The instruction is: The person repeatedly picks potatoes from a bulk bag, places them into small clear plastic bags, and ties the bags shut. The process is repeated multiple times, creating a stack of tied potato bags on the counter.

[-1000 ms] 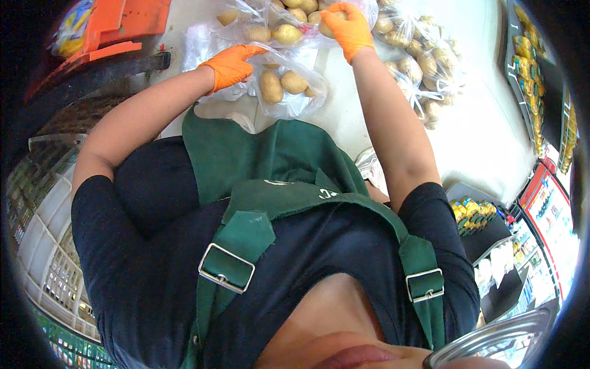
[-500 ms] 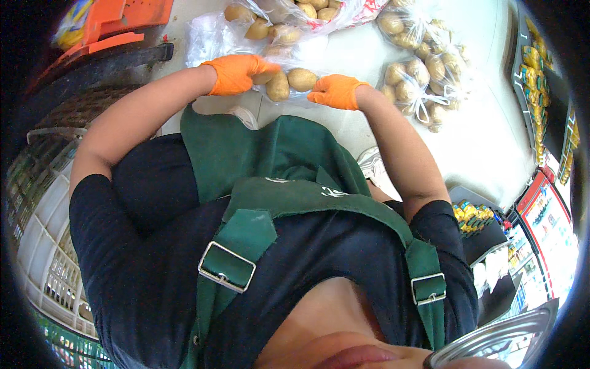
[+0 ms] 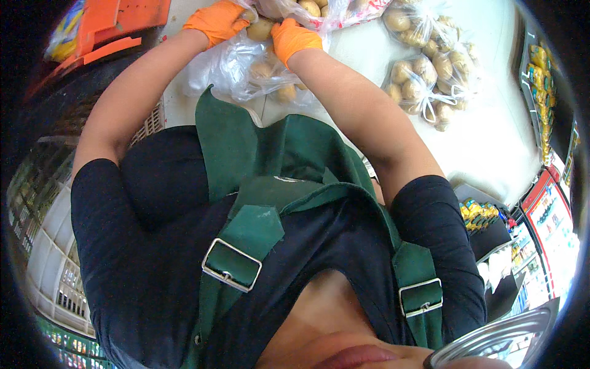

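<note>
Both my hands wear orange gloves and are at the far side, over loose potatoes. My left hand [image 3: 219, 24] is closed with its fingertips on a potato, partly hidden by the glove. Between the hands lies another potato [image 3: 260, 29]. My right hand [image 3: 295, 42] has its fingers curled beside that potato, at the edge of a large clear bag with red print [image 3: 350, 22] that holds more potatoes; what its fingers grip is hidden. Nearer to me a thin clear plastic bag [image 3: 224, 71] lies crumpled, with potatoes [image 3: 286, 92] showing through it.
Several tied clear bags of potatoes [image 3: 410, 80] sit on the pale floor [image 3: 485, 135] to the right. An orange plastic piece [image 3: 132, 15] is at the far left, above a pale slatted crate [image 3: 52, 258]. Shelves with yellow packets [image 3: 541, 80] line the right edge.
Both hands have moved away from me, from the potatoes at the thin bag to those by the large printed bag. The thin bag now lies crumpled over the potatoes, released.
</note>
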{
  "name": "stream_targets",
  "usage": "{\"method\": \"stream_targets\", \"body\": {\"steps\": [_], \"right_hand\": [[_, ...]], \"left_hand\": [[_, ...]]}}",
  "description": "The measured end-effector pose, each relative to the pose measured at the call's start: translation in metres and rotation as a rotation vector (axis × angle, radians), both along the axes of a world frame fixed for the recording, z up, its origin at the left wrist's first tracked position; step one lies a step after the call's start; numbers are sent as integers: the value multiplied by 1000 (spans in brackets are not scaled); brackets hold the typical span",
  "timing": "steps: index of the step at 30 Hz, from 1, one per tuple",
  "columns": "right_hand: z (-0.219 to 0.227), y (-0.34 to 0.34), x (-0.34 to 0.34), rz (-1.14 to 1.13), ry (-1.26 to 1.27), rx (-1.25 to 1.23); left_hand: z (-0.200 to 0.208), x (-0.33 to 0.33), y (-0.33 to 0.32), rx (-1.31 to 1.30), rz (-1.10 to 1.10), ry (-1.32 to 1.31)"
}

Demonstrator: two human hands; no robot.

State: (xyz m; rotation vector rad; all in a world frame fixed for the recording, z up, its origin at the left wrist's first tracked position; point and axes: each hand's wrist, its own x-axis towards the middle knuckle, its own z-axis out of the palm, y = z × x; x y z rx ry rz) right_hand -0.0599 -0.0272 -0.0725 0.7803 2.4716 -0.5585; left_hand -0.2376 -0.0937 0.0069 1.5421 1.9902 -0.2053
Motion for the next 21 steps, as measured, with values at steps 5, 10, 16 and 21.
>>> {"method": "stream_targets", "body": {"steps": [5,10,16,21], "right_hand": [[-15,-10,-4,-212,-17,-50],[-10,-7,6,-365,157,-145],[-8,-3,12,-95,-36,-92],[-14,-3,14,-228,52,-126]], "left_hand": [[-1,-3,8,-140,131,-80],[-59,-3,9,-74,165,-185],[-76,9,-15,-306,497,-817],[-35,17,3,-400,379,-620]]}}
